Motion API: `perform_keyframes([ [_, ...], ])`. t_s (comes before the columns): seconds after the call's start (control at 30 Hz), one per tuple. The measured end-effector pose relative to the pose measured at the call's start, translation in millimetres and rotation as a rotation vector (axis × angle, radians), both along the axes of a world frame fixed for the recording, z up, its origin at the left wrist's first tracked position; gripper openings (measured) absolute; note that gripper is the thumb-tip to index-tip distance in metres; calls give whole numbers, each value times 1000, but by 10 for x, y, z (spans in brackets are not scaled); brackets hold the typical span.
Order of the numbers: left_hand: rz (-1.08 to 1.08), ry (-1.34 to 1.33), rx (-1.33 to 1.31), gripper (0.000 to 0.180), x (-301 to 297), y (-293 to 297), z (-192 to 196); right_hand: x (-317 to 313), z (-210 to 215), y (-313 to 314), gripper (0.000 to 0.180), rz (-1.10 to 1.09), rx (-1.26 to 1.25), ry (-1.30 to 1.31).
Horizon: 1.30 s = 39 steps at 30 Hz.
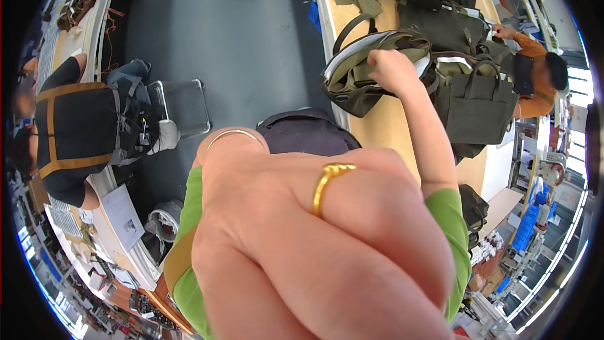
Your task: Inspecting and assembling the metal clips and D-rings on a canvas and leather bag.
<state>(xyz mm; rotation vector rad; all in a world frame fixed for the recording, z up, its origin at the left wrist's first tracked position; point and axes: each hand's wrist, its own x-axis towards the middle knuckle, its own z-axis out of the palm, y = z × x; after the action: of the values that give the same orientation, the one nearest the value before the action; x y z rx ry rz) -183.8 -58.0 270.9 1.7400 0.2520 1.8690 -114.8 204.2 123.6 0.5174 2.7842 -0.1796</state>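
Note:
My left hand (283, 214) is raised very close to the camera and fills the lower middle. It wears a gold ring (322, 192) and a thin bracelet (236, 132); its fingertips run out of the picture, so what they touch is hidden. Farther off, over the table on the right, my right hand (395, 70) has its fingers curled in at the mouth of a dark olive handbag (358, 102). The bag gapes wide, showing pale lining, and its handle (351, 28) stands up on the left.
Several dark olive bags (475, 104) crowd the wooden table (380, 132) on the right, where a person in orange (538, 82) works opposite. At a left bench, another person wears a black and tan apron (75, 129). A metal-framed stool (182, 107) stands nearby.

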Motion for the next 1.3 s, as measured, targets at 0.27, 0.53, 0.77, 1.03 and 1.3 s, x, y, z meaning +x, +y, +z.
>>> perform_keyframes([
  [0.27,-1,-31,2,25,-30,-136,-41,-252,-441,-77,59,-67,65,-297],
  [0.53,143,157,-582,24,-109,563,-743,-95,-431,27,29,-23,170,-83],
  [0.77,894,956,-955,40,304,1035,-2248,91,-341,254,15,-133,-239,197],
  [1.03,1039,791,-758,13,141,1049,-2209,244,-75,422,13,-99,-703,-2],
  [1.3,825,602,-751,19,-166,952,-1267,73,850,316,18,42,-709,30],
])
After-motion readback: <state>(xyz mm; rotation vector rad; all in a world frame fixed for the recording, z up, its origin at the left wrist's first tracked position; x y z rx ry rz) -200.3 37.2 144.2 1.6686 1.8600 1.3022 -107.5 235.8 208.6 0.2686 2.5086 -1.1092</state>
